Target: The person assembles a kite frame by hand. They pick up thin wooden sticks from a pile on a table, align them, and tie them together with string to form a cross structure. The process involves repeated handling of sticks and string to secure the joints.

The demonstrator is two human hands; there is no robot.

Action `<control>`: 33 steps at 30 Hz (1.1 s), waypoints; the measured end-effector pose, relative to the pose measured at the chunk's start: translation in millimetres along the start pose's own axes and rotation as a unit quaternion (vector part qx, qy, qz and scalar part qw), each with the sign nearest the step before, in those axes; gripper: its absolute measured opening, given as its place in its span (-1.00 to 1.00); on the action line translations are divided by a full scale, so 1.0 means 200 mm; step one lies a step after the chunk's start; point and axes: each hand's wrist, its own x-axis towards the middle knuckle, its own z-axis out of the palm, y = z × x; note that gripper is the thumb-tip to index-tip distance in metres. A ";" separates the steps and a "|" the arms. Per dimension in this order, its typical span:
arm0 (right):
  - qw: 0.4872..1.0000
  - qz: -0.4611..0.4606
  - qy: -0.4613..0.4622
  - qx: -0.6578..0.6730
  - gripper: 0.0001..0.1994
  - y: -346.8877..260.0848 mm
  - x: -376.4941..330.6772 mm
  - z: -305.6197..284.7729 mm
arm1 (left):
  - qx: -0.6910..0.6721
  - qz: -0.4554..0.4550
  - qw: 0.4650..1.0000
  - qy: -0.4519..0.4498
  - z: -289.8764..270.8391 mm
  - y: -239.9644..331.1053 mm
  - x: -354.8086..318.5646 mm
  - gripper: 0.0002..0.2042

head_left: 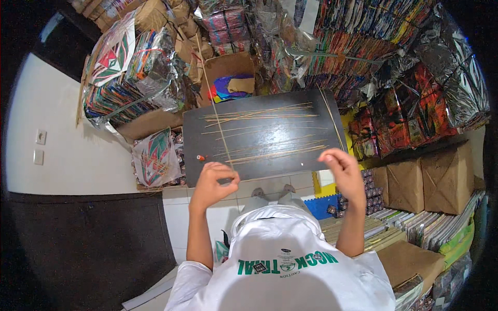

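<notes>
My left hand (212, 182) is closed in a pinch over the near left edge of a dark table (259, 129). A long, thin bamboo stick (213, 103) rises from its fingertips toward the far side. My right hand (343, 170) is raised by the near right corner, thumb and fingers pressed together; anything between them is too fine to make out. Several thin bamboo sticks (270, 127) lie crosswise on the table in loose groups. More thin sticks (332, 116) run along the right edge. A small orange-red spool (200, 157) is close to my left hand.
Tall stacks of wrapped, colourful sheets (342, 57) crowd the far side, with another bundle (124, 78) at the left. An opened carton (231, 65) stands behind the table. Brown paper packages (425, 179) and piled flat bundles (415, 223) line the right. My feet are under the near edge.
</notes>
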 end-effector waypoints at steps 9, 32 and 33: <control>0.982 0.122 -0.038 -0.140 -0.85 0.45 -0.16 -0.35 | -0.330 -0.112 0.922 0.166 -0.04 -0.10 -0.08 -0.91; 0.978 -0.037 -0.144 0.144 -0.75 -0.04 -0.03 0.49 | -0.302 -0.010 0.938 0.172 0.21 0.20 0.21 -0.91; 0.980 -0.018 -0.148 0.135 -0.77 -0.06 -0.04 0.49 | -0.297 -0.023 0.937 0.182 0.20 0.22 0.21 -0.91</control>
